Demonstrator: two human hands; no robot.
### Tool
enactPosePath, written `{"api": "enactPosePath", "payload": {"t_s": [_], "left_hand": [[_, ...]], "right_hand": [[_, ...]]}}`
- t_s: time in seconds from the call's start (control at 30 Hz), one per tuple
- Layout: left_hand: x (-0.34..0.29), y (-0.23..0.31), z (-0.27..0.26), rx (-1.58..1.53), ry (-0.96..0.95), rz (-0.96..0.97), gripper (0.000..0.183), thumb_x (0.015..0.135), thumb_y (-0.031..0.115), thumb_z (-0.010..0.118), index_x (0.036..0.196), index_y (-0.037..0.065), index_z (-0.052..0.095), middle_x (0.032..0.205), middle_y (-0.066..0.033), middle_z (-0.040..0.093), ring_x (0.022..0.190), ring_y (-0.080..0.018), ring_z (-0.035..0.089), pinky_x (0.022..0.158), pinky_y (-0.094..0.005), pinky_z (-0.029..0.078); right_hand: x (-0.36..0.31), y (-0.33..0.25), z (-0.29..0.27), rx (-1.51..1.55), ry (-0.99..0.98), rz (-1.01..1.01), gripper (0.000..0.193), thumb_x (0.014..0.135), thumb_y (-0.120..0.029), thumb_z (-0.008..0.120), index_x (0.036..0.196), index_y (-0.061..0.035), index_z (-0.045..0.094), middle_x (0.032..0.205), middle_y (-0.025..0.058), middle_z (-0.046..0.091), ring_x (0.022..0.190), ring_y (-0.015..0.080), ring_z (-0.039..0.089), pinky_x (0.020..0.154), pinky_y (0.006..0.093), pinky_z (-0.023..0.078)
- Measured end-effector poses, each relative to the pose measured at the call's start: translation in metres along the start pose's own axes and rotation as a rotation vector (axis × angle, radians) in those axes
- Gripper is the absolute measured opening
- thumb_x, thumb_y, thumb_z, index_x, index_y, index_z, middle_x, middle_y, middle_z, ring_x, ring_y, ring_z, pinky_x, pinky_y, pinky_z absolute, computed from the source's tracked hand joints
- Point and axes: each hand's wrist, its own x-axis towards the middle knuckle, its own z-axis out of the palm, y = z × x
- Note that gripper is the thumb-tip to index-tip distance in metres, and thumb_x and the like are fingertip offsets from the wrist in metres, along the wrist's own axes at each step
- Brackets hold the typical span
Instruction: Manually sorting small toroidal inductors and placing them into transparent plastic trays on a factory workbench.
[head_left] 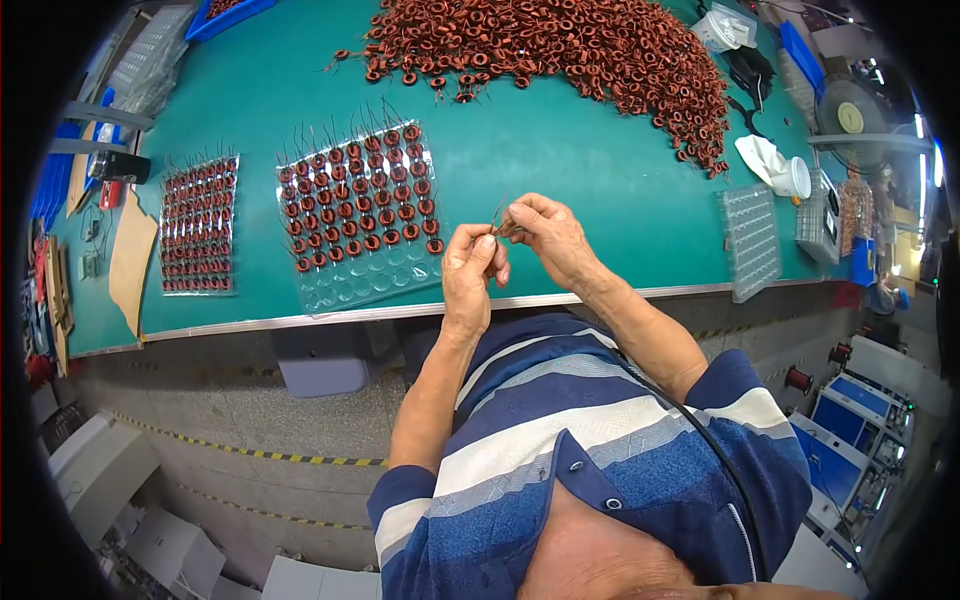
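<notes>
My left hand and my right hand meet above the table's front edge, fingertips pinched close together. Between them is a small wire-wound ring coil, mostly hidden by the fingers, with thin wire leads sticking up. To the left of my hands lies a clear plastic blister tray; reddish-brown ring coils with upright leads fill most of its pockets, while its near pockets hold none. A big heap of the same coils spreads over the far side of the table.
Further left lies another filled tray beside a piece of brown cardboard. On the right are a grey pocketed tray, a white container and a fan. The green table ends in a pale front edge just before my body.
</notes>
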Motion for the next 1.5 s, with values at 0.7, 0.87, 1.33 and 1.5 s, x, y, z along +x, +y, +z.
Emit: {"api": "enactPosePath", "payload": {"t_s": [0.7,0.87,1.33,1.5], "left_hand": [[-0.017,-0.02,-0.008,-0.08,0.007,-0.353,0.014,0.095,0.02,0.052,0.103,0.008,0.05,0.067,-0.0011,0.046,0.052,-0.0109,0.044,0.046,-0.0238,0.033],[-0.022,-0.02,-0.017,-0.115,0.057,-0.331,0.013,0.096,0.02,0.05,0.105,0.011,0.048,0.069,-0.0001,0.044,0.054,-0.0104,0.044,0.047,-0.0238,0.033],[-0.025,-0.008,-0.082,0.38,0.15,0.064,0.01,0.094,0.012,0.051,0.096,0.004,0.055,0.078,-0.0027,0.057,0.066,-0.0102,0.054,0.06,-0.0229,0.044],[-0.028,0.034,-0.146,0.883,0.516,0.435,0.006,0.087,0.007,0.06,0.089,0.002,0.061,0.084,-0.0062,0.056,0.075,-0.016,0.053,0.067,-0.0284,0.044]], "right_hand": [[-0.023,0.016,-0.019,-0.159,0.043,0.041,0.035,0.091,-0.029,0.062,0.109,0.0006,0.059,0.086,0.0059,0.061,0.068,0.0108,0.056,0.059,0.0233,0.045],[-0.023,0.025,-0.02,-0.333,-0.04,-0.017,0.04,0.086,-0.025,0.068,0.114,0.0008,0.055,0.089,0.0066,0.061,0.07,0.0113,0.058,0.062,0.0239,0.046],[0.001,0.055,0.001,-0.495,-0.02,0.069,0.041,0.089,-0.019,0.063,0.121,0.0013,0.049,0.092,0.0078,0.059,0.068,0.0114,0.057,0.058,0.0242,0.046],[0.01,0.059,-0.021,-0.555,0.015,0.069,0.035,0.094,-0.026,0.056,0.116,0.0019,0.053,0.09,0.0072,0.059,0.067,0.0113,0.056,0.058,0.0242,0.044]]}}
